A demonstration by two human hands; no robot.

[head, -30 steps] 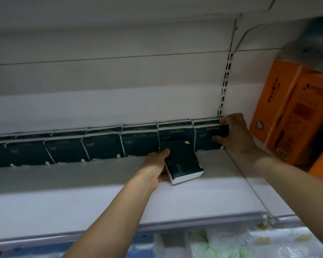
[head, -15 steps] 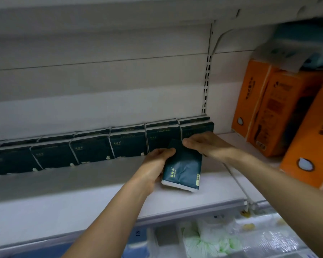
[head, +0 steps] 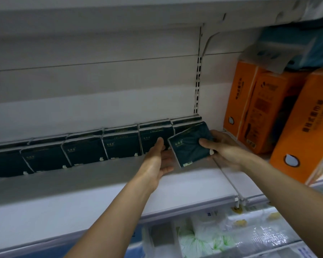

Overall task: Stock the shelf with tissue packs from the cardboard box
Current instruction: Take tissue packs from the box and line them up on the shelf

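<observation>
A row of dark green tissue packs [head: 86, 151] stands along the back of the white shelf [head: 82, 198]. One more dark green tissue pack [head: 189, 144] is tilted in front of the row's right end. My right hand [head: 222, 148] grips its right edge, thumb on the front face. My left hand [head: 159, 159] is just left of the pack, palm turned toward it with fingers straight, fingertips near the row. The cardboard box is out of view.
Tall orange tissue packs [head: 268, 112] stand in the bay to the right, past a slotted upright [head: 197, 86]. Blue-wrapped goods [head: 296, 47] lie above them. Clear-wrapped packs [head: 203, 237] fill the shelf below. The upper shelf [head: 138, 8] hangs overhead.
The loose pack passed from my left hand to my right hand and moved right and up, toward the row's right end. My left hand let go and opened.
</observation>
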